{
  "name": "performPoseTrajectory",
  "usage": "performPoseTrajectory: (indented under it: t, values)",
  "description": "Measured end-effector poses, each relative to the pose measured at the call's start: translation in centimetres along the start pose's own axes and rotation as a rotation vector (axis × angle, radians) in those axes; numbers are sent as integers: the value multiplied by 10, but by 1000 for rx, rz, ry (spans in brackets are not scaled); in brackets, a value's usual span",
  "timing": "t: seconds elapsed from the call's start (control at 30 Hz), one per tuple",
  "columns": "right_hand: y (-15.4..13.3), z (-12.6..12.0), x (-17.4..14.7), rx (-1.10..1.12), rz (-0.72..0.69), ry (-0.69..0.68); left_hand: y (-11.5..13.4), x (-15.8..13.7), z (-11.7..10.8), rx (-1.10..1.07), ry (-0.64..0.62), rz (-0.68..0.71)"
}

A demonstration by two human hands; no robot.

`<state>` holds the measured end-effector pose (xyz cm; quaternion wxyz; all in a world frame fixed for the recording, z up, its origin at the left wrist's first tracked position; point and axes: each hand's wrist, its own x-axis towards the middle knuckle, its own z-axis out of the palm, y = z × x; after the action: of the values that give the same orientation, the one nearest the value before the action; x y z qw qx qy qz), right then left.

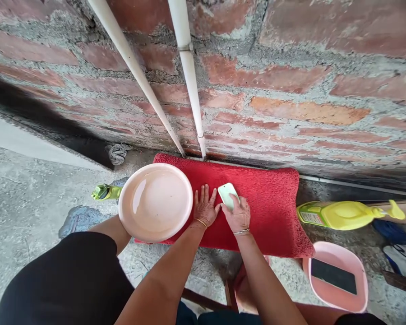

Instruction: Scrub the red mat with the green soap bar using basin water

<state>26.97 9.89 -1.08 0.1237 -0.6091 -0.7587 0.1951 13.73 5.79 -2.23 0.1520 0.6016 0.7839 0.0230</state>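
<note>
A thick red mat or towel lies spread over a low surface against the wall. My left hand rests flat on it, fingers stretched and apart, just right of a pale pink basin. The basin stands on the mat's left end and seems to hold clear water. In my right hand is a pale green, flat, rounded block with a small dark hole near one corner. My fingers close over its lower right edge, and it lies against the red pile; its underside is hidden.
A yellow pump bottle is at the right. Below it sits a pink tub with a dark rectangular piece inside. A green packet or bottle is left of the basin. Two white pipes run down the brick wall.
</note>
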Motion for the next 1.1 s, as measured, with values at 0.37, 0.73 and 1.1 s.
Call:
performPoseTrajectory:
  t: [0.37, 0.73, 1.1]
  values:
    - [135, -59, -19, -55, 430, 365, 1, 0, -3, -21, 20, -1]
    - [-12, -12, 56, 3, -34, -9, 3, 3, -9, -49, -51, -41]
    - [68, -37, 80, -40, 90, 101, 0, 2, -1, -48, 6, -20]
